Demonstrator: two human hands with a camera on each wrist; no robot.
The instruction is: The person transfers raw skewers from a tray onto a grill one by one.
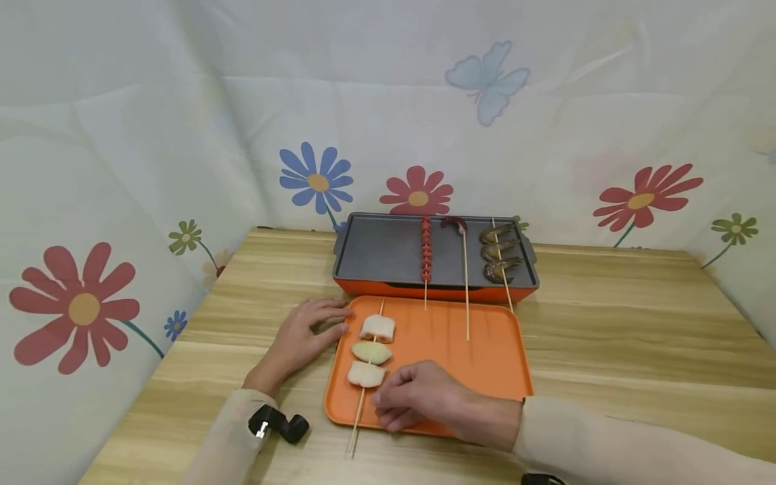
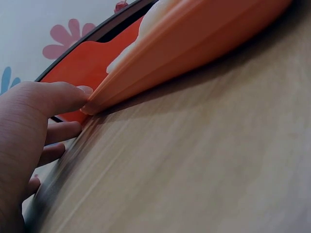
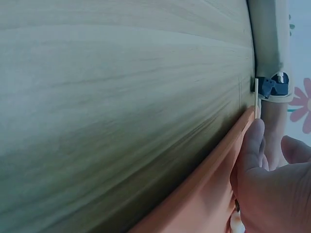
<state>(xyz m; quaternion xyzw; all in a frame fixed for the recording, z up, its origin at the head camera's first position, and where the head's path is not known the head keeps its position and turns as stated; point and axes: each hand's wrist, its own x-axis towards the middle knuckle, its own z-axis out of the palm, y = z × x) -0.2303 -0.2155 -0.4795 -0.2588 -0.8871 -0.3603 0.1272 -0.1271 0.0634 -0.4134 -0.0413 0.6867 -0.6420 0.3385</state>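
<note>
Pale-chunk skewer [image 1: 370,353] lies along the 9 o'clock side of the orange tray [image 1: 479,357], stick end overhanging the near rim. Right hand [image 1: 424,397] curls its fingers at the stick, seemingly pinching it. Left hand [image 1: 303,337] rests flat, fingertips steadying the tray edge.

Step judged: pickup. Next: lift level toward the grill [image 1: 382,256] at 12 o'clock, beside the three skewers there.

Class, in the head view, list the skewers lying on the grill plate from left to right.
Red sausage skewer → skewer with one dark red piece at its far end → shrimp skewer.
</note>
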